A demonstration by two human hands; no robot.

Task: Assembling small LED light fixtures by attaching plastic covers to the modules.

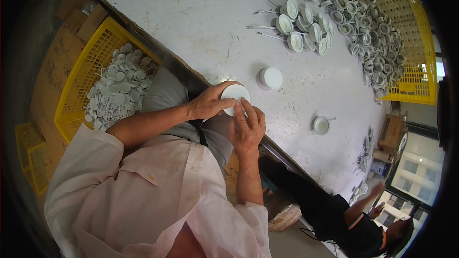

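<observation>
A round white disc-shaped piece (pixel 232 92) is held up at the near edge of the white table. My left hand (pixel 210 102) grips it from the left, thumb lying on its face and fingers curled behind. The fingertips of my right hand (pixel 247 128) press on its lower right side. Just beyond, to the right, a similar white round piece (pixel 272 78) sits on the table. A single pale cup-shaped piece (pixel 321 125) with a short wire lies farther right. Several white round cups with wires (pixel 295 43) are grouped toward the far side.
A tipped yellow crate (pixel 411 86) spills many ring-shaped parts onto the table (pixel 215 33). At my left, another yellow crate (pixel 71 91) holds many white wired discs (pixel 119 86). A co-worker in black (pixel 330 220) is at the table's right end, near a cardboard box (pixel 392 131).
</observation>
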